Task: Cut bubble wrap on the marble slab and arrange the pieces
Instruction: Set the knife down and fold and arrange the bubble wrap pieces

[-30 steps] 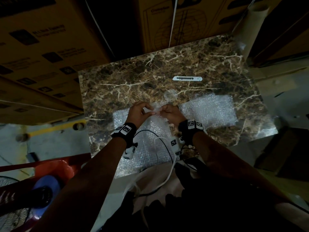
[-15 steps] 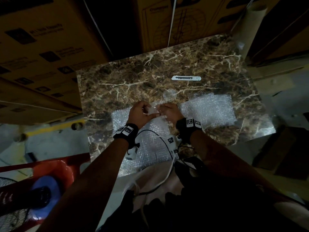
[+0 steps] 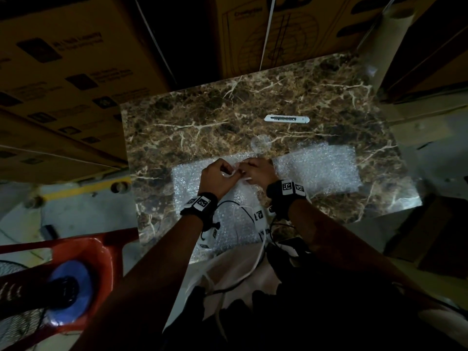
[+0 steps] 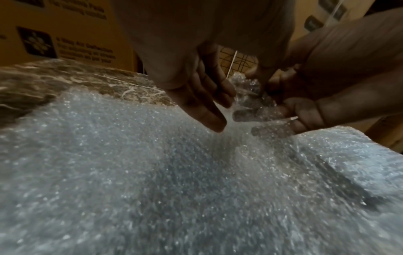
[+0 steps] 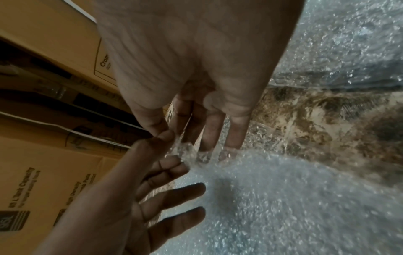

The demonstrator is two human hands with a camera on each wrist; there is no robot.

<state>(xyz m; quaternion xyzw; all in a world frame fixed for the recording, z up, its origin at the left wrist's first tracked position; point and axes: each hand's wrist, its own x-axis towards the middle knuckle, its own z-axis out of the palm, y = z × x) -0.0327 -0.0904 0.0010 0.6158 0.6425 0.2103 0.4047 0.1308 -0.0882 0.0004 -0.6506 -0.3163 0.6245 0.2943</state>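
A large bubble wrap sheet [image 3: 187, 183] lies on the near half of the brown marble slab [image 3: 202, 117], and its near end hangs over the front edge. My left hand [image 3: 220, 173] and right hand [image 3: 255, 171] meet at its far edge. Each pinches a small raised fold of the bubble wrap [image 5: 185, 150] between thumb and forefinger. In the left wrist view the left hand [image 4: 207, 112] points down at the sheet [image 4: 152, 172], and the right hand's fingers [image 4: 272, 117] show through the crumpled film. A separate cut piece [image 3: 319, 168] lies flat to the right. A white utility cutter [image 3: 286, 119] rests beyond the hands.
Stacked cardboard boxes [image 3: 63, 72] stand behind and to the left of the slab. A cardboard tube [image 3: 390, 29] leans at the back right corner. A red plastic frame with a blue fan hub [image 3: 71, 287] sits low on the left. Cables [image 3: 260, 254] trail over the slab's near edge.
The two hands have drawn slightly closer together at the sheet's far edge and tightened their pinch on the fold. The cutter and the cut piece have not moved.
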